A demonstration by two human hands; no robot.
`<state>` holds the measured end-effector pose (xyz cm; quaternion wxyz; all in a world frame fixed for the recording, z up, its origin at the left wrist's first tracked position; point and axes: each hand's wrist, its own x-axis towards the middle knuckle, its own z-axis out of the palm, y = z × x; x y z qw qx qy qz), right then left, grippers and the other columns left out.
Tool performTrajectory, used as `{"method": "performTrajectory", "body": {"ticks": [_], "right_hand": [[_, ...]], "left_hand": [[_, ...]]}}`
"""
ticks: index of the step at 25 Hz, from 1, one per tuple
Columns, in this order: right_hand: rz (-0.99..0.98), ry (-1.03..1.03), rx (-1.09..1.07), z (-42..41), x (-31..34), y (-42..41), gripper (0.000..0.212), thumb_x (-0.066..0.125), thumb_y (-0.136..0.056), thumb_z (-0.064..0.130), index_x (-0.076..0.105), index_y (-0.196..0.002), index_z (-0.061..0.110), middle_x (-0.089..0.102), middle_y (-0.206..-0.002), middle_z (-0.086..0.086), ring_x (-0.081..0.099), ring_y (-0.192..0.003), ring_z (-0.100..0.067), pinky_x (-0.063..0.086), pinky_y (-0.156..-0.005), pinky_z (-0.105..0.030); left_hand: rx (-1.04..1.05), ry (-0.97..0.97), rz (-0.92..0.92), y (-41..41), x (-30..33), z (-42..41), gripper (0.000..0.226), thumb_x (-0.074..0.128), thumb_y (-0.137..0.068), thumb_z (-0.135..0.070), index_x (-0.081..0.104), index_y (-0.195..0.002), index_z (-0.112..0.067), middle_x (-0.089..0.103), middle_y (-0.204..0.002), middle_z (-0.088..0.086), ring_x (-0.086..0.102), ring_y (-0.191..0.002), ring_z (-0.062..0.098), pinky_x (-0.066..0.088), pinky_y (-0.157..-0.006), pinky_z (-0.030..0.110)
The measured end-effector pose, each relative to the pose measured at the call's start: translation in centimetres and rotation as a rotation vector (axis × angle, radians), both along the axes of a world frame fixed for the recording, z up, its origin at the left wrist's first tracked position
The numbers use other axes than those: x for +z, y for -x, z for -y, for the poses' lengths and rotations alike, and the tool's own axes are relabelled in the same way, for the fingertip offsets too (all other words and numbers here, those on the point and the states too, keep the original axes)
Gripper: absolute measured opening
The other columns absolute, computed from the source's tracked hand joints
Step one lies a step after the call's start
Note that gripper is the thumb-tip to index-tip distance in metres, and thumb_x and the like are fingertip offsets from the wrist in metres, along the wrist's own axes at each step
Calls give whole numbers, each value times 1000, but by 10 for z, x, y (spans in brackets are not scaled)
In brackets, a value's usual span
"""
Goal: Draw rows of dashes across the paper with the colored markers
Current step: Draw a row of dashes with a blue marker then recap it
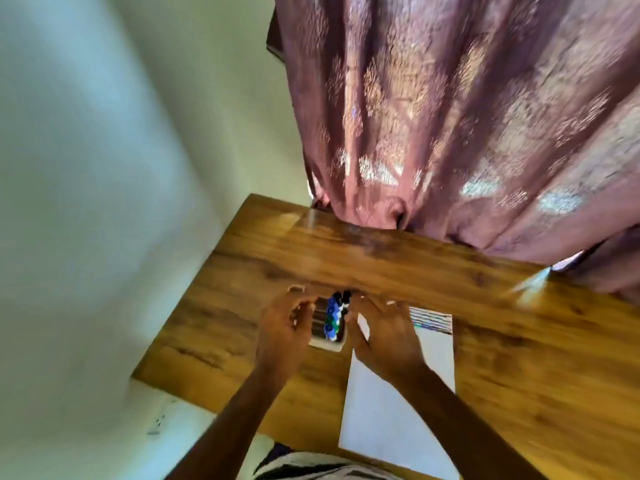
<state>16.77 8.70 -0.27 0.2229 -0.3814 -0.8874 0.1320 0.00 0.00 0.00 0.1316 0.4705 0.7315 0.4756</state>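
A white sheet of paper [388, 420] lies on the wooden table [519, 358], with several rows of coloured dashes [433, 322] at its far end. Left of the paper lies a small pack of markers [330, 323] with blue, green and black caps showing. My left hand [282, 332] is at the pack's left side with curled fingers on it. My right hand [384, 336] is at the pack's right side, partly over the paper, fingers bent toward the markers. The frame is blurred, so the exact grip is unclear.
A mauve patterned curtain [467, 126] hangs over the table's far edge. A pale wall [104, 168] runs along the left. The table's left edge lies close to the marker pack.
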Motion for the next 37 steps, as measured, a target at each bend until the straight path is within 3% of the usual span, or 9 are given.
{"method": "performTrajectory", "body": {"ticks": [3, 9, 15, 21, 24, 28, 32, 34, 37], "right_hand": [[81, 58, -50, 18, -30, 12, 27, 59, -85, 47, 68, -97, 25, 74, -94, 3, 70, -81, -23, 49, -74, -39], [143, 115, -226, 38, -50, 33, 34, 64, -85, 57, 67, -95, 25, 75, -90, 5, 72, -75, -17, 51, -72, -35], [125, 44, -293, 42, -45, 43, 28, 64, -88, 50, 66, -93, 23, 72, -85, 2, 70, -69, -20, 50, -67, -34], [-80, -26, -391, 50, -13, 46, 26, 72, -83, 42, 70, -94, 18, 73, -78, 4, 67, -63, -15, 51, -68, -36], [-146, -51, -410, 58, 3, 47, 27, 71, -83, 35, 69, -103, 16, 74, -79, 1, 69, -68, -16, 52, -72, -38], [-66, -90, -278, 66, 6, 42, 29, 50, -98, 36, 57, -124, 25, 73, -103, 2, 61, -94, -13, 43, -79, -39], [48, 193, -57, 65, -6, 22, 41, 34, -106, 43, 41, -146, 38, 61, -112, 7, 61, -86, -7, 51, -71, -28], [-43, 466, -7, 60, -5, 2, 42, 55, -101, 39, 48, -142, 44, 65, -110, 15, 64, -84, -7, 55, -66, -23], [-362, 836, -117, 47, 7, -36, 29, 78, -86, 23, 73, -113, 31, 74, -85, 2, 64, -63, -17, 53, -55, -27]], "left_hand": [[64, 197, 67, -7, -29, 14, 14, 70, -89, -7, 73, -99, -17, 74, -96, 1, 68, -83, 15, 59, -71, 38], [-53, 306, 3, -1, -45, 15, 21, 72, -88, -6, 72, -102, -21, 73, -101, -6, 65, -89, 8, 41, -72, 7], [-231, 236, 45, 15, -57, 10, 23, 70, -88, -10, 71, -108, -22, 74, -106, -6, 68, -94, 10, 59, -79, 38], [-360, 153, 157, 25, -41, 13, 30, 78, -83, -12, 70, -110, -23, 71, -95, -12, 67, -78, 7, 58, -63, 27], [-401, 126, 230, 24, -25, 10, 38, 82, -80, -11, 70, -114, -23, 71, -89, -11, 66, -72, 11, 49, -57, 14], [-497, 105, 451, 29, -11, 8, 20, 65, -93, -19, 70, -113, -21, 74, -87, -1, 69, -70, 18, 57, -56, 30], [-610, 222, 640, 32, -7, 7, 20, 68, -94, -34, 72, -100, -16, 73, -75, 8, 66, -58, 20, 51, -51, 27], [-643, 292, 582, 25, -12, 11, 9, 66, -94, -22, 73, -98, -18, 73, -72, 9, 63, -54, 19, 51, -51, 28], [-516, 328, 907, 15, -23, 20, 13, 54, -98, 1, 66, -104, -3, 72, -77, 18, 59, -55, 24, 47, -48, 28]]}}
